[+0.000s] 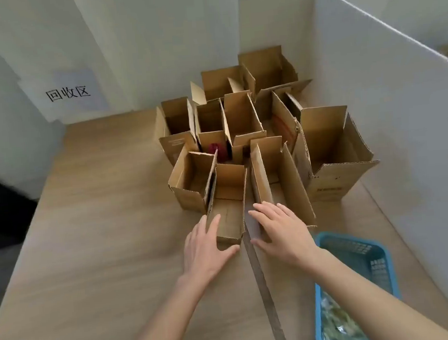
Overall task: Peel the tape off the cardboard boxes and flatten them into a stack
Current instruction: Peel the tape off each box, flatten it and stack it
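Several open brown cardboard boxes stand clustered on the wooden table (102, 233), flaps up. The nearest small box (229, 212) sits front and centre. My left hand (206, 247) lies against its near left corner, fingers spread, thumb under its front edge. My right hand (278, 227) rests with fingers apart on the near end of the taller box (280, 181) beside it. Neither hand has closed around a box. A large box (329, 156) stands at the right of the cluster. No tape shows clearly on the near boxes.
A blue plastic basket (358, 256) holding crumpled clear scraps sits at the front right under my right forearm. White partition walls (400, 102) close the right and back. A paper sign (68, 93) hangs on the back left wall. A seam (264, 287) runs across the tabletop.
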Available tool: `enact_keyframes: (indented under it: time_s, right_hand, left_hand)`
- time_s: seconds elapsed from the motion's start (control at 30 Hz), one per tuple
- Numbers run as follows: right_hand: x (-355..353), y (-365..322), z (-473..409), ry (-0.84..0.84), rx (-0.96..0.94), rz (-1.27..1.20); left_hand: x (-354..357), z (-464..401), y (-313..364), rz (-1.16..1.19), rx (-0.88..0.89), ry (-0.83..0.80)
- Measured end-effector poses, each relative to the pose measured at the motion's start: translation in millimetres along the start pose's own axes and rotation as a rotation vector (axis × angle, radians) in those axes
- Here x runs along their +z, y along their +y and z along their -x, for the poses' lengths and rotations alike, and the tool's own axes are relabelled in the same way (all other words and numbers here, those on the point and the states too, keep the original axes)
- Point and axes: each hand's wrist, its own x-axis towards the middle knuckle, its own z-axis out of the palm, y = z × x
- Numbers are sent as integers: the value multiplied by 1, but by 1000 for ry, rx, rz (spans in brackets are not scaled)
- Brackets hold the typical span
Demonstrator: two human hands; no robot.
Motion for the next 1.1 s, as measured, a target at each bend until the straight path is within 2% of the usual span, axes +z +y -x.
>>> enact_keyframes:
  time_s: [0.27, 0.53, 0.83, 1.1]
  right_hand:
    - [33, 1, -19, 89, -59, 69]
    - [53, 5, -14, 91, -79, 135]
    - [56, -2, -5, 82, -79, 215]
    - [63, -30, 16, 131, -117, 246]
  left_hand:
    - [40, -30, -9, 46, -73, 16]
    - [60, -36, -14, 8, -181, 36]
    - [55, -20, -39, 29, -57, 78]
    - [56, 17, -63, 24, -62, 111]
